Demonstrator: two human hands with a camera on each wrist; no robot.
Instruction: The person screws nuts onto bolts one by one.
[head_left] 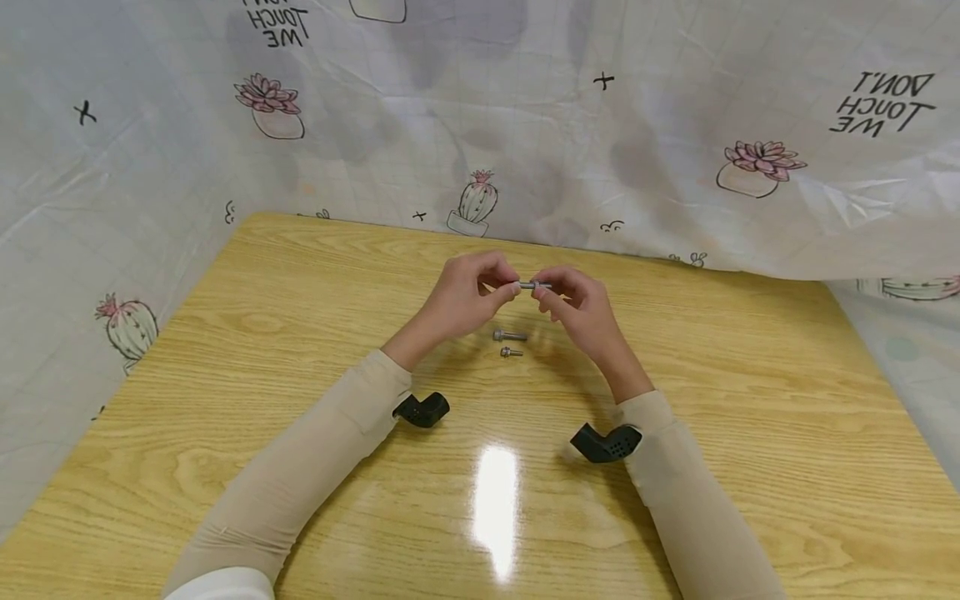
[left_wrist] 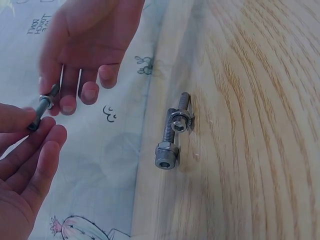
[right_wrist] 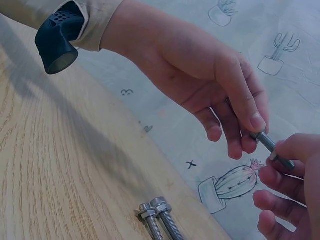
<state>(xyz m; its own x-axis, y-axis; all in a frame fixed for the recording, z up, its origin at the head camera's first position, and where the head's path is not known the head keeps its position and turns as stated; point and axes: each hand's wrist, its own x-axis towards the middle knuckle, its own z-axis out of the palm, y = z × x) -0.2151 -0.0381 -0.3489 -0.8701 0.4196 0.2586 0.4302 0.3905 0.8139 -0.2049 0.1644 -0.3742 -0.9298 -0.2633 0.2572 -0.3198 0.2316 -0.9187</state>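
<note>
Between the thumb and fingertips of my left hand (head_left: pixel 461 293) is one end of a slim metal bolt (head_left: pixel 527 286), held level above the table. My right hand (head_left: pixel 579 312) pinches a small nut (right_wrist: pixel 273 156) around the bolt's threaded shank, whose tip pokes out beyond these fingers. In the right wrist view, bare thread shows between the two hands. Below them, a longer socket-head bolt (left_wrist: pixel 169 131) and a shorter one (left_wrist: pixel 183 102) lie side by side on the table, each with a nut close to its head.
The wood-grain table (head_left: pixel 315 333) meets a white printed sheet (head_left: pixel 547 125) hanging along its back and sides. Black wrist-worn pieces jut inward from the left sleeve (head_left: pixel 315 454) and right sleeve (head_left: pixel 693 492). Light glares off the tabletop near the front.
</note>
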